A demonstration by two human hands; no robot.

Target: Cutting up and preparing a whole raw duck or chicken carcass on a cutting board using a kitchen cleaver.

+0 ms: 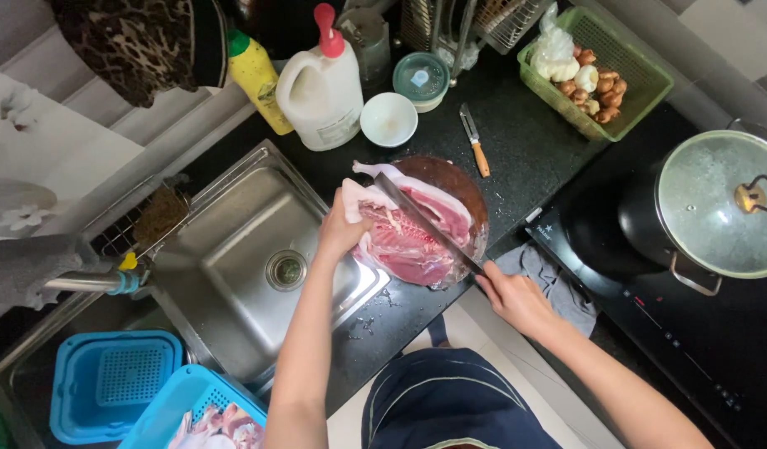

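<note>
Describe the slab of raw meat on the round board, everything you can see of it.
The slab of raw meat is large, pink and red, with pale white fat and skin along its edges and a strip trailing toward the white bowl. It lies flat, covering most of the round dark wooden board beside the sink. The left hand presses its near edge; the long knife in the right hand lies diagonally across it.

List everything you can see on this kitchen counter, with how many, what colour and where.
Raw meat: one slab, pink, on round brown board.
Knife: one, steel, across the meat.
Sink: one, steel, left.
Jug: one, white, red pump, behind board.
Bowl: one, white, beside jug.
Peeler: one, orange handle, counter.
Basket: one, green, top right.
Lidded pot: one, right, on cooktop.
Blue baskets: two, bottom left.
Left hand: on meat.
Right hand: grip on knife.
</note>
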